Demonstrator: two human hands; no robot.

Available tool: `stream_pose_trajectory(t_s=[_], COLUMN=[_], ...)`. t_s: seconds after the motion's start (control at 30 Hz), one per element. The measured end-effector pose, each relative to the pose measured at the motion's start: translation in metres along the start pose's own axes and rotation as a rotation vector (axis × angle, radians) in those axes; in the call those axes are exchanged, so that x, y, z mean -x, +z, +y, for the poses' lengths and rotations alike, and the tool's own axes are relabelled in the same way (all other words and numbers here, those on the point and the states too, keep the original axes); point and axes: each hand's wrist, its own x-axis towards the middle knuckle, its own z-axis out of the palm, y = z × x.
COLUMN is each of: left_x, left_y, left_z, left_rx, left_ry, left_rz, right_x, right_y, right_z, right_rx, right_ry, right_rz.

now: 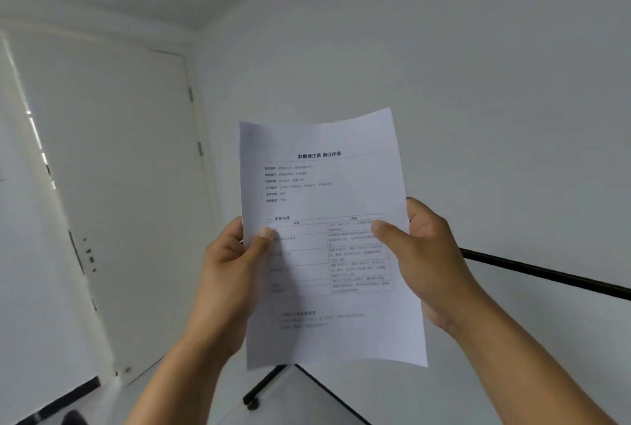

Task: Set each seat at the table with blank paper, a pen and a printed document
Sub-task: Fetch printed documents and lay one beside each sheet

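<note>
Clearly light and floppy, the printed document (327,236) at frame centre bows as my left hand (235,254) and right hand (423,254) pinch its side edges, thumbs in front.

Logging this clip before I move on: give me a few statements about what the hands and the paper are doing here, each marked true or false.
1. Both hands hold the white printed document. True.
2. The sheet lies flat on a table. False: it is held up in the air, in front of the pale wall.
3. The left hand grips the sheet's left edge, thumb on the printed face. True.
4. The right hand holds a pen. False: it grips the sheet's right edge, and no pen shows.
5. The sheet is blank. False: it carries a heading, text lines and a table.
</note>
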Motion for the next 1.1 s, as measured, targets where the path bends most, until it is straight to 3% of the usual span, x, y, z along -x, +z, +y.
stream_pose_trajectory(t_s=[0.37, 0.57, 0.77, 1.1], left_x=[-0.148, -0.253, -0.353, -0.47], left_y=[-0.014, -0.043, -0.087, -0.199], left_z=[-0.097, -0.164, -0.19, -0.234], left_rx=[-0.065, 0.027, 0.0, -0.248], left_ry=[-0.041, -0.121, -0.095, -0.018], left_rz=[0.166, 0.245, 0.272, 0.502], right_x=[-0.177, -0.278, -0.369, -0.507], right_y=[0.064, 0.125, 0.195, 0.352], right_z=[0.1, 0.147, 0.173, 0.254], right_rx=[-0.048, 0.016, 0.018, -0.092], right_ry=[0.09, 0.158, 0.159, 0.18], right_rz=[-0.16, -0.254, -0.244, -0.507])
